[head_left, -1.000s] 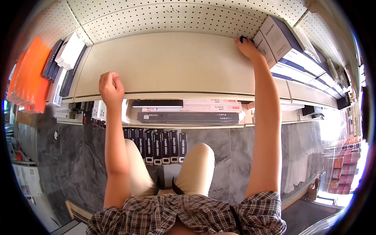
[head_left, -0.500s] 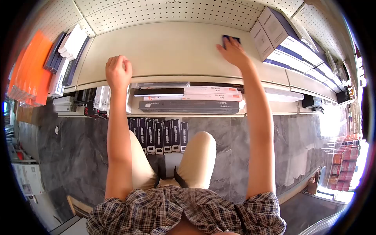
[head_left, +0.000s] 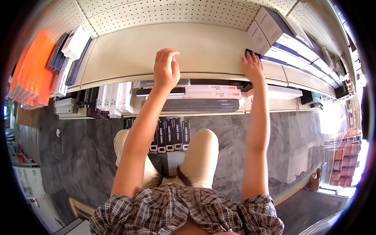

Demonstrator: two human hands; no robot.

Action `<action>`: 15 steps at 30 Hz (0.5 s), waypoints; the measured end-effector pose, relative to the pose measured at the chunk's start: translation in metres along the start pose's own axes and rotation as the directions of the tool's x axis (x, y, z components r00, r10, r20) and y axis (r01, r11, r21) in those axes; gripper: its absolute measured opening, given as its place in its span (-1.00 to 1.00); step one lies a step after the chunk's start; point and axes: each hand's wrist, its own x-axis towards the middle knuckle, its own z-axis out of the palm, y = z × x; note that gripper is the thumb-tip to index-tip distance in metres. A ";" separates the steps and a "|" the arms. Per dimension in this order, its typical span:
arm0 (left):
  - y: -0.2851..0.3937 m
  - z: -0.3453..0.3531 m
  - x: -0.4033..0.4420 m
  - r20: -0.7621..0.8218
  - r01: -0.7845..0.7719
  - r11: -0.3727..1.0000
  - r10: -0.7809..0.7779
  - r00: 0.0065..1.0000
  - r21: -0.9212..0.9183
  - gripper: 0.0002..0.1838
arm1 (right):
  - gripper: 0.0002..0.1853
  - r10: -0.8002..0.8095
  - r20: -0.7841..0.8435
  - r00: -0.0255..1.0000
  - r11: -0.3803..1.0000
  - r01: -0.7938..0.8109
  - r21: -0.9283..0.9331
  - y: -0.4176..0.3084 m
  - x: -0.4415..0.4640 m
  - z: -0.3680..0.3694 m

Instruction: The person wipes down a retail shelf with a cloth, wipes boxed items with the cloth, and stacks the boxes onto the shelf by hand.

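Note:
My right hand [head_left: 253,67] lies over a dark blue cloth-like item [head_left: 249,52] on the cream shelf [head_left: 203,51], close to the stacked white and blue boxes [head_left: 270,29]. Its fingers press on the item, which shows past the fingertips. Above the shelf, near its middle front, my left hand [head_left: 167,68] has its fingers curled together. Nothing shows in that hand, though its palm side is partly hidden.
Orange packages [head_left: 33,70] and thin dark and white boxes [head_left: 74,45] stand at the left end. A lower shelf holds long flat boxes [head_left: 211,104]. Power supply boxes [head_left: 169,133] stand on the floor near my knees. A perforated panel [head_left: 172,13] backs the shelf.
My right hand has swept the blue item from the back corner leftward, then forward and right to the front edge by the boxes. My left hand has moved right.

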 end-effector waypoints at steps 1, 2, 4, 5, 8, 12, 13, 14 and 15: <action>0.001 -0.001 -0.001 -0.030 0.010 0.999 -0.012 0.999 -0.053 -0.80 | -0.47 0.017 -0.084 0.996 0.992 -0.006 0.129 -0.045 -0.012 -0.029; 0.001 -0.001 0.000 -0.065 0.018 0.995 -0.025 0.998 -0.103 -0.79 | -0.52 -0.057 -0.027 0.998 0.919 0.063 0.389 -0.089 -0.021 -0.062; -0.003 -0.004 -0.005 -0.122 0.026 0.981 -0.051 0.991 -0.194 -0.77 | -0.54 -0.497 -0.401 0.770 0.856 0.510 -0.081 -0.155 -0.019 -0.018; -0.004 -0.004 -0.006 -0.152 0.007 0.974 -0.042 0.987 -0.225 -0.76 | -0.55 -0.450 -0.368 0.813 0.837 0.528 0.144 -0.195 -0.036 -0.050; -0.003 -0.004 -0.007 -0.170 -0.012 0.971 -0.030 0.985 -0.240 -0.71 | -0.57 -0.396 -0.362 0.844 0.760 0.523 0.387 -0.204 -0.064 -0.065; -0.001 0.001 -0.006 -0.133 -0.069 0.984 0.047 0.990 -0.165 -0.76 | -0.56 -0.146 -0.288 0.946 0.881 0.257 0.396 -0.085 -0.078 -0.059; -0.002 0.001 -0.006 -0.120 -0.073 0.984 0.054 0.991 -0.160 -0.75 | -0.52 -0.145 -0.271 0.952 0.955 0.206 0.213 -0.040 -0.075 -0.036; -0.003 0.000 -0.005 -0.106 -0.077 0.985 0.061 0.992 -0.153 -0.75 | -0.52 0.062 -0.285 0.957 0.965 0.015 0.262 -0.024 -0.081 -0.047; -0.001 0.000 -0.005 -0.100 -0.075 0.984 0.060 0.993 -0.160 -0.75 | -0.53 0.125 -0.305 0.944 0.962 -0.041 0.268 -0.019 -0.086 -0.054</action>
